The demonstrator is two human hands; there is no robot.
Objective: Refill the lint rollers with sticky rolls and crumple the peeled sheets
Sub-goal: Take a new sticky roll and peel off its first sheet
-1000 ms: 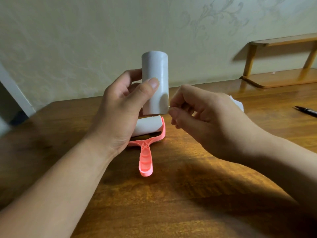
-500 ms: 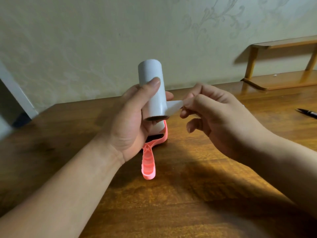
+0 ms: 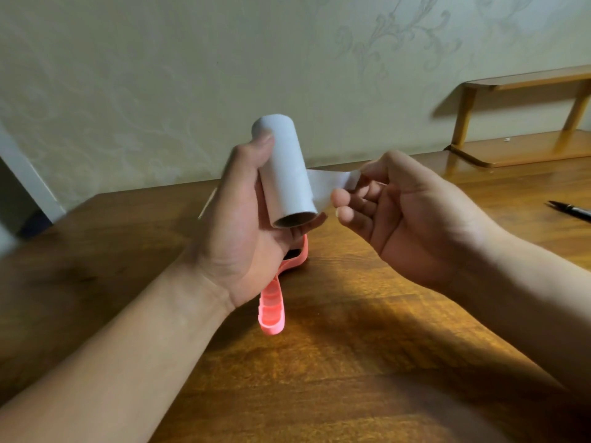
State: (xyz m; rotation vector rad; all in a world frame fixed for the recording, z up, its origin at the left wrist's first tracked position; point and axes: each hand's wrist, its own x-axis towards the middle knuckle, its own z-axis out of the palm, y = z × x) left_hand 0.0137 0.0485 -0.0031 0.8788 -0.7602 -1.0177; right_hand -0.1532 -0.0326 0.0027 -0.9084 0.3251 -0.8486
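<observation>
- Left hand (image 3: 243,225): grip closed round the sticky roll (image 3: 284,171). The thumb lies along the upper left of the roll, and the fingers wrap behind it with their tips showing below its lower end.
- Sticky roll: pale grey cylinder held in the air above the desk (image 3: 351,346) and touching nothing but the hands. It is tilted, with the top leaning left and away. The open cardboard core at the lower end faces the camera.
- Peeled sheet (image 3: 329,183): partly lifted and joined to the roll along its right side. It spans the gap between the roll and the right hand.
- Right hand (image 3: 409,219): grip narrow, with thumb and forefinger pinching the free end of the sheet. The palm is turned toward the roll. The remaining fingers are loosely curled and hold nothing.
- Lint roller (image 3: 271,311): pink plastic, lying flat on the desk under the left hand. The handle points toward the camera. The left hand hides most of the head, so I cannot tell whether it carries a roll.
- A pale sliver shows behind the left hand at its left edge, and I cannot tell what it is.
- Pen (image 3: 572,211): dark, lying on the desk at the right edge and well apart from the hands.
- Wooden shelf (image 3: 527,145): two tiers, at the far right of the desk against the patterned wall.
</observation>
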